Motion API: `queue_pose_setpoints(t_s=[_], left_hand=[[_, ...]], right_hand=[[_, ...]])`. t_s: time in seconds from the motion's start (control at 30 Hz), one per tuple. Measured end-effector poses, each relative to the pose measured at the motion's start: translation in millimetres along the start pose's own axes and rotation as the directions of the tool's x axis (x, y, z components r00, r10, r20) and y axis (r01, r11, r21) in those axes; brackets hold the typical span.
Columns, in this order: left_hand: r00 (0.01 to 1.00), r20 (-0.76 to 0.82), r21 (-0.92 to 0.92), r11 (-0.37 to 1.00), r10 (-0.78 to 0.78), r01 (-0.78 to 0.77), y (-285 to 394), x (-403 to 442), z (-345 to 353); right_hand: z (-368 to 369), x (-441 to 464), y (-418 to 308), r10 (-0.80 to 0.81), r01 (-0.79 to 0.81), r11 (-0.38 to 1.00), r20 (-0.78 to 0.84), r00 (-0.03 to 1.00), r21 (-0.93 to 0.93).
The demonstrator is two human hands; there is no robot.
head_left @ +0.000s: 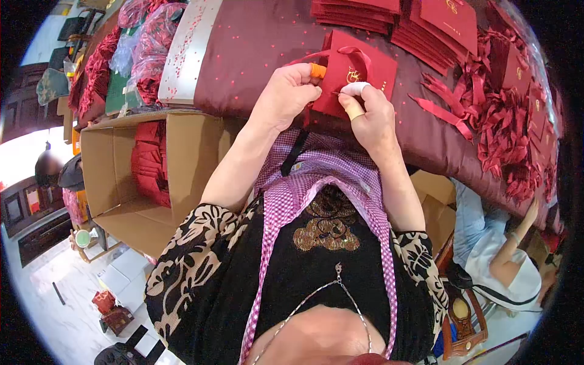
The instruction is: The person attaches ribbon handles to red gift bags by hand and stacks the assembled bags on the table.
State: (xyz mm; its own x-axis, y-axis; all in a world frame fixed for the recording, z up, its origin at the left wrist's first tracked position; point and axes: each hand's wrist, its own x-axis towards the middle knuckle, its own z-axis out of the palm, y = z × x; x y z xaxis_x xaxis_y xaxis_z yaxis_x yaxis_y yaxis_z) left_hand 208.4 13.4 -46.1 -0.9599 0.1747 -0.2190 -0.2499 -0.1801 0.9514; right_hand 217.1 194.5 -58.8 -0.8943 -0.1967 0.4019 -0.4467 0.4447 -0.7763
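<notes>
A red paper gift bag (pixel 340 67) with a gold emblem and a red ribbon handle (pixel 358 56) lies on the cloth-covered table in front of me. At its left edge my left hand (pixel 286 94) is closed on the bag, with an orange finger cover on the index finger. My right hand (pixel 372 115) is over the bag's lower part, thumb and index finger pinched together. White wrapping covers that index finger and yellowish tape the thumb. A thin dark tip shows at the pinch, too small to name.
Stacks of red bags (pixel 435 33) lie at the back and right. Loose red ribbons (pixel 462 103) are heaped on the right of the table (pixel 255 55). An open cardboard box (pixel 194 146) with red bags stands at left. Another person (pixel 508 267) sits at right.
</notes>
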Motion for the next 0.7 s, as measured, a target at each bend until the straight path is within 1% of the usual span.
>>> queue_pose_setpoints(t_s=[0.13,0.27,0.3,0.33,0.4,0.47,0.5,0.57,0.63,0.7], left_hand=[[1.000,0.021,-0.029,1.000,0.005,-0.005,2,0,2],[0.999,0.048,-0.032,0.999,0.017,-0.016,-1,1,0],[0.999,0.048,-0.032,0.999,0.018,-0.017,-1,0,1],[0.999,0.030,-0.005,1.000,0.020,-0.020,0,-1,2],[1.000,0.013,0.022,1.000,0.022,-0.022,-1,-1,5],[0.994,-0.010,0.085,0.991,0.104,-0.103,-4,-2,5],[0.994,-0.010,0.085,0.991,0.105,-0.104,-6,-1,4],[0.991,0.009,0.215,0.968,0.130,-0.129,-8,-1,2],[0.988,0.017,0.237,0.960,0.152,-0.152,-7,-2,2],[0.985,0.027,0.258,0.950,0.173,-0.174,0,-6,5]], right_hand=[[-1,-1,-1,0.033,-0.033,0.999,0.013,0.999,0.002],[-1,-1,0,0.033,-0.033,0.999,0.006,0.999,0.030],[-1,-1,0,0.064,-0.064,0.997,0.008,0.998,0.043],[-1,-1,0,0.095,-0.095,0.994,0.010,0.995,0.057],[-1,0,-2,0.091,-0.092,0.994,0.012,0.996,0.059],[-1,1,-3,0.088,-0.088,0.994,0.012,0.996,0.061],[-1,1,-2,0.085,-0.085,0.994,0.011,0.996,0.062],[0,1,-3,0.081,-0.081,0.995,0.011,0.997,0.065],[-1,1,-6,0.126,-0.126,0.990,0.012,0.992,0.063],[0,2,-5,0.096,-0.097,0.993,0.015,0.995,0.066]])
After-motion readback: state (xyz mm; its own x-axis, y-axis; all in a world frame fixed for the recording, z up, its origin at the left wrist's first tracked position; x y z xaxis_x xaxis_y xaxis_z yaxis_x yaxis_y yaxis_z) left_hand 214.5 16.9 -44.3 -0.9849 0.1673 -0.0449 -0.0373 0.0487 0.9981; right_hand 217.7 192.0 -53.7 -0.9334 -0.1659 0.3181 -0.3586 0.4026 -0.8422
